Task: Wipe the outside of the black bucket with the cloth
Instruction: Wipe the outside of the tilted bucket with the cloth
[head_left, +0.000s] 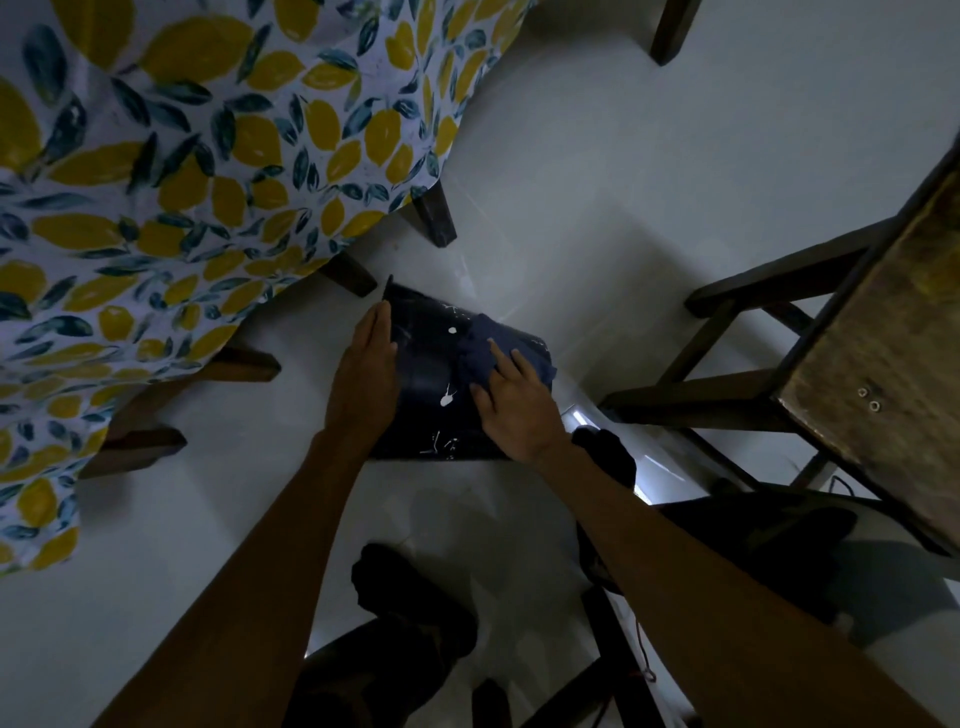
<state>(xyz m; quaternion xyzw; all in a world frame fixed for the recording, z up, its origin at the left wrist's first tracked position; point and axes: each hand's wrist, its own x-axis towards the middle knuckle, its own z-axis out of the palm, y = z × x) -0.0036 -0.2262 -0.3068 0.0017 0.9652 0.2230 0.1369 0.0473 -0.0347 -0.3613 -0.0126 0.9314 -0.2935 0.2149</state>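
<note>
The black bucket (431, 374), flecked with white paint, lies on its side on the pale floor in the middle of the head view. My left hand (366, 374) rests flat against its left side, fingers together and stretched along the rim. A dark blue cloth (485, 343) is bunched on the bucket's upper right part. My right hand (517, 410) presses down on the cloth with spread fingers, its palm over the bucket's right side.
A table with a lemon-print cloth (182, 171) and dark legs (436, 218) stands to the left and behind. A wooden chair (857, 364) stands to the right. My dark-clad knees (410, 597) and dark objects lie on the floor near me.
</note>
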